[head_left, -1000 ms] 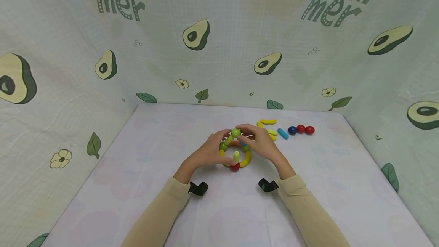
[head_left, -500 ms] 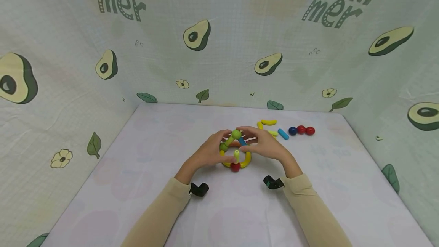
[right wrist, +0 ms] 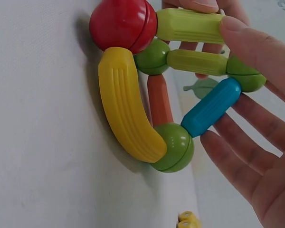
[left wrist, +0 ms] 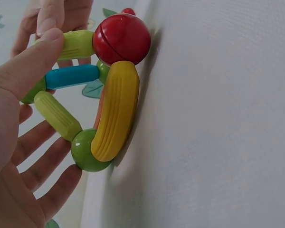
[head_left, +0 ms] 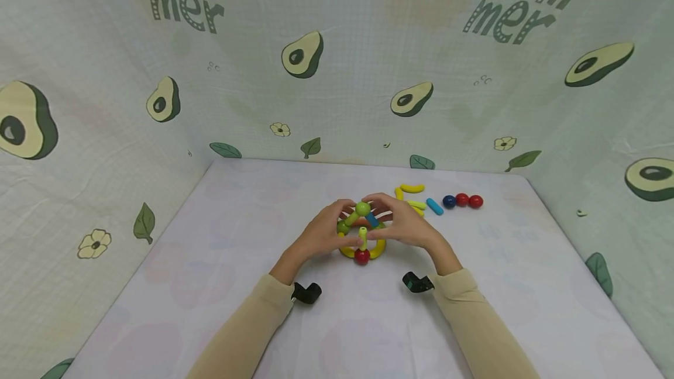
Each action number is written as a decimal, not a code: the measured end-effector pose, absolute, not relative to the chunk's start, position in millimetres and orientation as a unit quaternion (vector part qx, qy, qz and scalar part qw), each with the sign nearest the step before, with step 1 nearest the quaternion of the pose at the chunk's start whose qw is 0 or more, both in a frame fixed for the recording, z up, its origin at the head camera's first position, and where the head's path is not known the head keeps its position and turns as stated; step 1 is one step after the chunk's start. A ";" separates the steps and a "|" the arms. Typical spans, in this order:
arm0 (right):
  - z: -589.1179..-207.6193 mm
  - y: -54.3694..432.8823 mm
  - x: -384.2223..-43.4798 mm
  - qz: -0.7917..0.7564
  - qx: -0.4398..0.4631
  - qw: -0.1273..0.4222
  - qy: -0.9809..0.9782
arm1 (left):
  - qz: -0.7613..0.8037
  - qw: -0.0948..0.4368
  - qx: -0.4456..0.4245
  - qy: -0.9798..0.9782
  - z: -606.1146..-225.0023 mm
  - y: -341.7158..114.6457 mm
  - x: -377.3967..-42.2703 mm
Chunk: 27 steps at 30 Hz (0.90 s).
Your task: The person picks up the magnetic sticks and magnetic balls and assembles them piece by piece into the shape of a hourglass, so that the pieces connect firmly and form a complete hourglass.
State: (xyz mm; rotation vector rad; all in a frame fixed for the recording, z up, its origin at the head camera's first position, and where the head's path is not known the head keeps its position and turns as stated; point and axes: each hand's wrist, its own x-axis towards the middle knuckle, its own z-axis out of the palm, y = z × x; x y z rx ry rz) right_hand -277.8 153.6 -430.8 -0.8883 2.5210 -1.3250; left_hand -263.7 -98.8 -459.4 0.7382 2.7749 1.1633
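Observation:
A ball-and-stick toy structure (head_left: 362, 255) stands on the table, its ring built from yellow curved sticks (right wrist: 126, 107), an orange stick (right wrist: 160, 99), a red ball (left wrist: 123, 40) and green balls (left wrist: 88, 152). A light green stick (head_left: 363, 237) rises from the red ball. Behind it, a second light green stick and a blue stick (right wrist: 213, 108) slope up to a top green ball (head_left: 362, 209). My left hand (head_left: 320, 231) grips from the left, thumb on the front upright stick. From the right, my right hand (head_left: 408, 224) holds the same stick with its thumb, fingers behind the blue stick.
Behind my right hand lie loose yellow sticks (head_left: 412, 188), a light green stick (head_left: 418, 205) and a blue stick (head_left: 434, 206). Farther right, a dark blue ball (head_left: 449, 201) and two red balls (head_left: 468, 200) sit in a row. A patterned cloth (head_left: 358, 121) closes off the back.
My right thumb has come down from near the top ball to the front upright stick. The blue stick now shows more clearly under the top ball. My left hand has hardly moved.

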 end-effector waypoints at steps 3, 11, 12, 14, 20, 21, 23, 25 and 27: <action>-432.0 152.0 -277.9 -0.440 -0.300 0.070 0.844 | 0.378 0.018 0.238 0.894 -460.5 -98.2 -263.8; -436.3 151.1 -279.7 -0.425 -0.308 0.046 0.850 | 0.388 0.020 0.238 0.890 -462.3 -98.7 -264.8; -436.7 151.3 -279.8 -0.425 -0.310 0.045 0.849 | 0.389 0.020 0.239 0.890 -462.3 -98.7 -265.0; -437.0 151.4 -280.1 -0.422 -0.313 0.041 0.850 | 0.389 0.018 0.242 0.889 -462.5 -99.2 -265.5; -435.9 151.3 -279.5 -0.413 -0.319 0.033 0.852 | 0.385 0.003 0.255 0.887 -464.5 -99.5 -267.2; -435.7 151.2 -279.4 -0.412 -0.320 0.032 0.852 | 0.385 0.002 0.256 0.887 -464.7 -99.4 -267.3; -435.4 151.0 -279.2 -0.411 -0.322 0.031 0.852 | 0.387 0.001 0.254 0.886 -465.1 -99.1 -267.3; -434.8 150.8 -278.9 -0.411 -0.324 0.031 0.852 | 0.389 0.001 0.253 0.886 -465.4 -98.9 -267.1; -434.2 150.4 -278.6 -0.411 -0.326 0.032 0.851 | 0.390 0.000 0.252 0.886 -465.6 -98.7 -267.0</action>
